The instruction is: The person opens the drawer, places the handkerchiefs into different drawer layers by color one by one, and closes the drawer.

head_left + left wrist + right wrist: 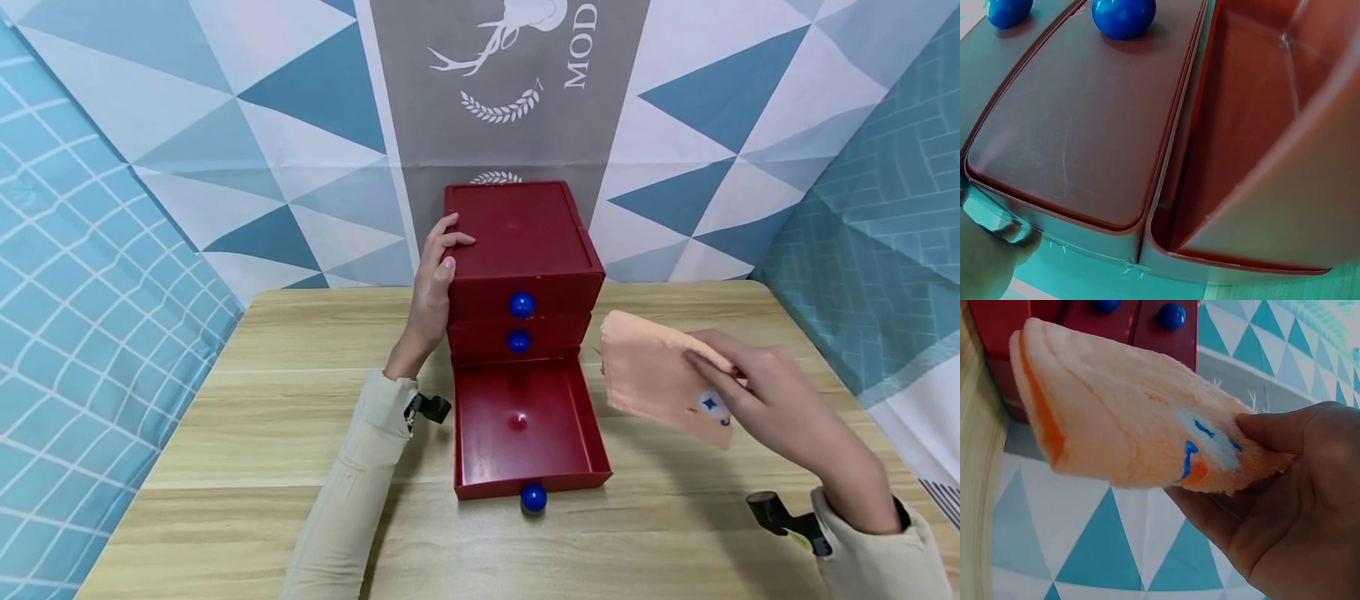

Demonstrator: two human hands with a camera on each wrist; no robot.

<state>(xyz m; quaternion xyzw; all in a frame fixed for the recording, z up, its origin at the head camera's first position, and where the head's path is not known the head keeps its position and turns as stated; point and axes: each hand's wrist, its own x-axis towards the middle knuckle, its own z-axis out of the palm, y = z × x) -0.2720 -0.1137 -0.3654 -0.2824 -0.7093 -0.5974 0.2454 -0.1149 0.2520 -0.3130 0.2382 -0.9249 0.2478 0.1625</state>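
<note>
A dark red drawer unit point(517, 229) with blue round knobs stands on the table. Its bottom drawer point(495, 433) is pulled out and has nothing in it; the two drawers above are closed. My left hand point(432, 287) rests against the unit's upper left side, with fingertips over the top edge. To the right of the open drawer, my right hand point(780, 400) holds up a folded peach towel point(652, 375), pinching it by its right end between thumb and fingers. In the right wrist view, the towel point(1104, 412) shows a white patch with blue marks.
The wooden table point(300, 433) runs under the unit. Behind it hangs a cloth point(315, 125) with blue, white and grey triangles, and blue patterned cloths point(67, 250) line the sides. A dark wrist mount point(787, 521) sticks out from the right sleeve.
</note>
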